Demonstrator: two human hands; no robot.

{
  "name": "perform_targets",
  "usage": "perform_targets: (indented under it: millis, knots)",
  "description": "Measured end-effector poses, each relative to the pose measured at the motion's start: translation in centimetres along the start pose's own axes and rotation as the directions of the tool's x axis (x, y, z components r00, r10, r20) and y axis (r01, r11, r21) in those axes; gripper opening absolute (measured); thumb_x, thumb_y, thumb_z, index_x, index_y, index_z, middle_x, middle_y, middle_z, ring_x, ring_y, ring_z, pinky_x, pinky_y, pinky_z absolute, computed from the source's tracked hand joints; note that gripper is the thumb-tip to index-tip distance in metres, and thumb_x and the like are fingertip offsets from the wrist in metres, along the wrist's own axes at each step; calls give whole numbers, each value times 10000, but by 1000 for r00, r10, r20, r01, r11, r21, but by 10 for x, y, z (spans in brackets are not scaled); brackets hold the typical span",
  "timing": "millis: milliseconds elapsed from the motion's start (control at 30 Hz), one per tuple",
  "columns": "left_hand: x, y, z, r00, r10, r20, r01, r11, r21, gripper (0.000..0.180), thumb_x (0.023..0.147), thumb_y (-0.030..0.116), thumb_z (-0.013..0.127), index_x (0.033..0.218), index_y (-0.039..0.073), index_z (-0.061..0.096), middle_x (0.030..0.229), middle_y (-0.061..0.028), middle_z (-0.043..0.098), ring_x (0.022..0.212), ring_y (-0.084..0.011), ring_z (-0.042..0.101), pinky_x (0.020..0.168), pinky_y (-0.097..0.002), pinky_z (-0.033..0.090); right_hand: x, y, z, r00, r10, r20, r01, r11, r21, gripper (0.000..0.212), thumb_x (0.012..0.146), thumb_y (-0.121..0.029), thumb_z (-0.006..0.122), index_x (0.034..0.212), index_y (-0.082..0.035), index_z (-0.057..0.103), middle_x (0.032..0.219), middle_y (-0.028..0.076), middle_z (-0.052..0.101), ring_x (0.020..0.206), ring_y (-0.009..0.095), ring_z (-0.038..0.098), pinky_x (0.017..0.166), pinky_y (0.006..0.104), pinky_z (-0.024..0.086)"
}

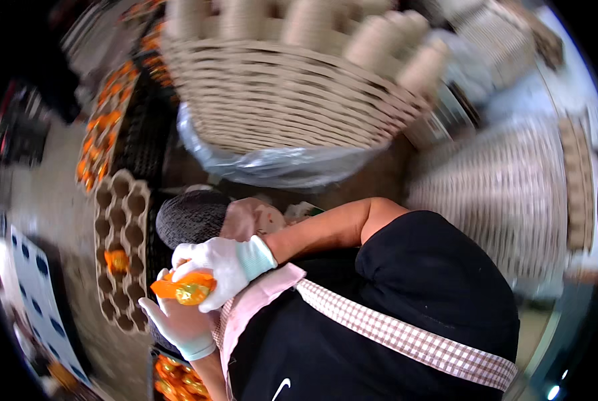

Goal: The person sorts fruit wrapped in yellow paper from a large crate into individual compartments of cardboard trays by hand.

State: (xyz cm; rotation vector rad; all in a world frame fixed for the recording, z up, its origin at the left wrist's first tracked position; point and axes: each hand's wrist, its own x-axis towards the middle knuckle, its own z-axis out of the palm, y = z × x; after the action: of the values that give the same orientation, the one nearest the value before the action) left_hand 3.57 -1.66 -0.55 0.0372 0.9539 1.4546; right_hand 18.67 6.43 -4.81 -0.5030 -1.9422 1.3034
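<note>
Both hands wear white gloves with pale green cuffs. My right hand (pixel 222 267), on the bent upper arm, curls its fingers around a small rounded item in shiny orange and gold wrapping (pixel 193 289). Just beneath it is my left hand (pixel 182 324), palm turned up and thumb spread, its other fingers partly hidden by the wrapped item. I cannot tell whether the item touches that palm. Beside the hands lies a brown moulded-pulp tray (pixel 135 235) with rows of round cups. One similar orange wrapped piece (pixel 116 261) sits in a cup.
Crates hold many orange wrapped pieces (pixel 172 379) near the lower edge and more wrapped pieces (pixel 104 144) at upper left. A large beige woven basket (pixel 285 100) stands in plastic at the top. Plastic-wrapped stacked trays (pixel 493 200) are at right. A dark grey knitted, rounded thing (pixel 192 217) adjoins my right hand.
</note>
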Motion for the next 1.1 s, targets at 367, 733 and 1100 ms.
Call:
perform_targets:
  millis: [367,733,1100]
  knots:
    - [73,-105,-17,836,-494,237,391,841,373,458,967,422,553,1248,60,536,1135,-81,602,1044,-210,580,938,-379,467,-104,-34,-58,916,166,-364,-23,930,367,530,685,-228,851,1129,-37,634,1116,138,593,1035,263,605,896,394,500]
    - [118,-123,-17,807,-576,125,404,695,596,411,957,385,586,1182,43,556,1027,-84,607,936,-207,585,849,-360,492,-250,-71,-131,608,572,-550,59,658,750,397,838,-134,754,1176,44,647,1077,68,705,977,147,657,906,304,506]
    - [90,-99,-9,795,-515,320,230,744,627,189,930,178,660,925,-9,631,830,-82,607,775,-197,579,756,-314,500,-142,-50,-170,905,284,-315,-143,903,404,291,810,-158,744,1035,20,697,912,79,710,828,116,653,734,269,530]
